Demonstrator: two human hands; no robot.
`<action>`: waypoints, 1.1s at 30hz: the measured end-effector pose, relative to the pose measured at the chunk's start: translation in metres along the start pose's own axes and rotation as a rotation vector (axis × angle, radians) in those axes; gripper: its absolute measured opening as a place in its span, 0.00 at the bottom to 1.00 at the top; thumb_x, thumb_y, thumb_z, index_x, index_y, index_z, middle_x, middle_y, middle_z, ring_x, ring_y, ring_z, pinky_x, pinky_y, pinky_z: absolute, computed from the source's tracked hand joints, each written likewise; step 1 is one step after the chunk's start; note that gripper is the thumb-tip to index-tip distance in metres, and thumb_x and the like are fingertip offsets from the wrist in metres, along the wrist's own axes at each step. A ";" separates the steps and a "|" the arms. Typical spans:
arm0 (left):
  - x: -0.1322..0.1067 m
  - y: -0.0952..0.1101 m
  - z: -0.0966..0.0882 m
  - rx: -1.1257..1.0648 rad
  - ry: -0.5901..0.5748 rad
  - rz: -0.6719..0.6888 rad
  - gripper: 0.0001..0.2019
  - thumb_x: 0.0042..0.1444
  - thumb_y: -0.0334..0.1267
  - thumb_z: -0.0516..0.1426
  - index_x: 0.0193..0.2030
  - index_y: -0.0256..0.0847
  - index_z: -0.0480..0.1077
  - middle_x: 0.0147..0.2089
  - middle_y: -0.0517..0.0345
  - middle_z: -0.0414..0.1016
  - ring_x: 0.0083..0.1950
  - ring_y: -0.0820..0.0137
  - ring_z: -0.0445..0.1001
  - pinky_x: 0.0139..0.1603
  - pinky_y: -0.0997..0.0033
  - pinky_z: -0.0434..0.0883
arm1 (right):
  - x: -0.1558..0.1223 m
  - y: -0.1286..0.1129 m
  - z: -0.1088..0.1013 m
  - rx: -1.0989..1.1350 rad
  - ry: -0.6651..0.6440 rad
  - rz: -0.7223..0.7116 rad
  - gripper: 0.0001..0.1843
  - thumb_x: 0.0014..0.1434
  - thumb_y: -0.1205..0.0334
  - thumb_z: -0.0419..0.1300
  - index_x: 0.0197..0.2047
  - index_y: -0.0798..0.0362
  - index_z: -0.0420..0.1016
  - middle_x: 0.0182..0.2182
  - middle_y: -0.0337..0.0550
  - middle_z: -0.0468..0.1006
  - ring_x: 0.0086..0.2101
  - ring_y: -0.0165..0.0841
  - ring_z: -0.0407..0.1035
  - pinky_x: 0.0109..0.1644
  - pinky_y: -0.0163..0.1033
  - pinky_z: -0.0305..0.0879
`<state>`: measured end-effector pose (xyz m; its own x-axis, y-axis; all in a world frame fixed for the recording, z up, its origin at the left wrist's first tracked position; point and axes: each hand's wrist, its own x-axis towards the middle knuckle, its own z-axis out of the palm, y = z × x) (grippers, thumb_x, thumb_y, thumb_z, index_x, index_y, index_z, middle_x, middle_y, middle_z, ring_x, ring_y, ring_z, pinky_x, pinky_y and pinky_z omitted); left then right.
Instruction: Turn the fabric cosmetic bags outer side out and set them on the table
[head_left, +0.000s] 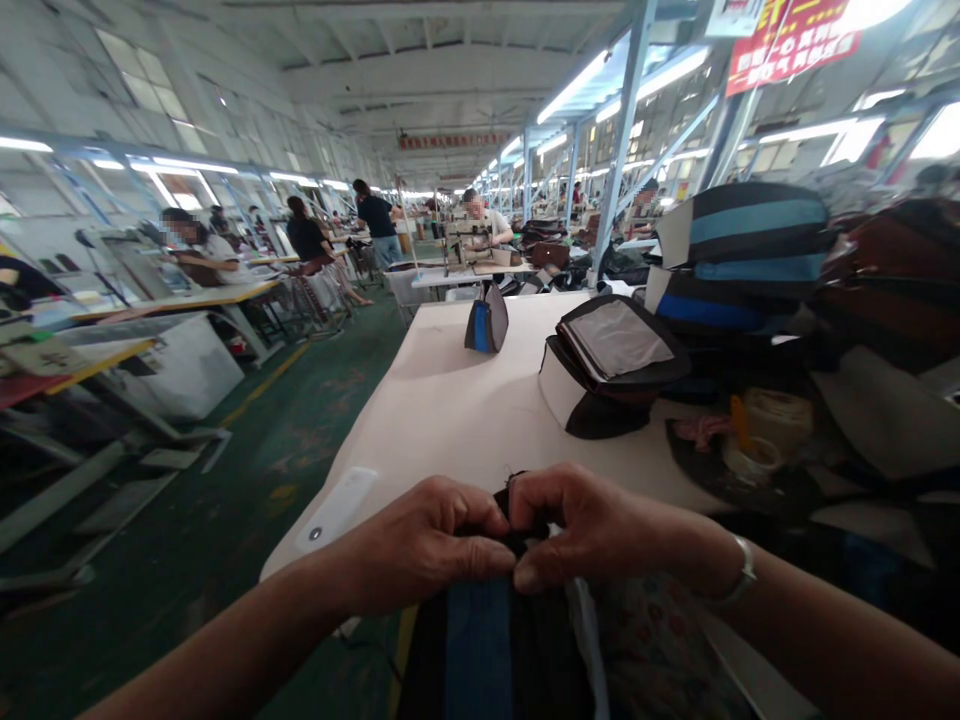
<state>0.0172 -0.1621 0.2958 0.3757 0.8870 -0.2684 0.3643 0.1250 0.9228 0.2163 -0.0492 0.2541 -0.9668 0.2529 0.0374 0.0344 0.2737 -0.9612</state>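
Note:
My left hand (pixel 427 540) and my right hand (pixel 585 525) meet at the near edge of a pale work table (pixel 450 400). Both are closed in a pinch on the top edge of a black fabric piece with a blue stripe (pixel 480 650), which hangs down toward me. The fingertips of the two hands almost touch. A silver bracelet (pixel 742 572) circles my right wrist. What lies between the fingers is partly hidden.
On the table stand a small blue-and-black pouch (pixel 486 322), a stack of black-edged fabric panels (pixel 611 365), striped bags (pixel 742 250) and rolls of tape (pixel 765 435) at the right. Other people sit at sewing stations behind. A green floor aisle (pixel 247 480) runs at the left.

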 end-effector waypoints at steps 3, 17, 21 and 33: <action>0.001 0.002 0.001 0.055 0.006 0.019 0.12 0.59 0.44 0.59 0.33 0.36 0.70 0.30 0.64 0.61 0.32 0.74 0.57 0.32 0.73 0.56 | 0.001 0.002 -0.001 0.162 -0.056 0.041 0.21 0.52 0.49 0.72 0.35 0.58 0.73 0.26 0.33 0.65 0.28 0.25 0.55 0.29 0.32 0.50; 0.005 0.002 0.022 0.449 0.258 -0.012 0.06 0.54 0.31 0.52 0.32 0.38 0.71 0.30 0.64 0.67 0.33 0.72 0.64 0.34 0.71 0.58 | -0.008 0.005 0.035 -0.605 0.355 -0.186 0.04 0.56 0.70 0.51 0.34 0.54 0.66 0.33 0.42 0.67 0.32 0.33 0.60 0.37 0.40 0.54; 0.004 0.004 0.019 0.263 0.198 -0.033 0.04 0.53 0.33 0.53 0.29 0.38 0.68 0.28 0.65 0.64 0.33 0.73 0.63 0.34 0.72 0.58 | -0.008 0.003 0.027 -0.358 0.282 -0.180 0.05 0.55 0.71 0.52 0.34 0.55 0.68 0.31 0.40 0.68 0.32 0.32 0.60 0.37 0.39 0.55; 0.000 0.003 0.016 0.222 0.184 -0.009 0.06 0.57 0.36 0.54 0.31 0.38 0.68 0.29 0.65 0.63 0.33 0.73 0.61 0.34 0.72 0.59 | -0.018 0.010 0.021 0.178 0.206 -0.099 0.16 0.61 0.52 0.64 0.44 0.55 0.71 0.36 0.40 0.69 0.35 0.30 0.60 0.39 0.36 0.58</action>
<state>0.0322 -0.1688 0.2942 0.2184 0.9545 -0.2031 0.5521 0.0507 0.8322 0.2289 -0.0708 0.2377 -0.8909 0.4211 0.1702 -0.1197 0.1437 -0.9823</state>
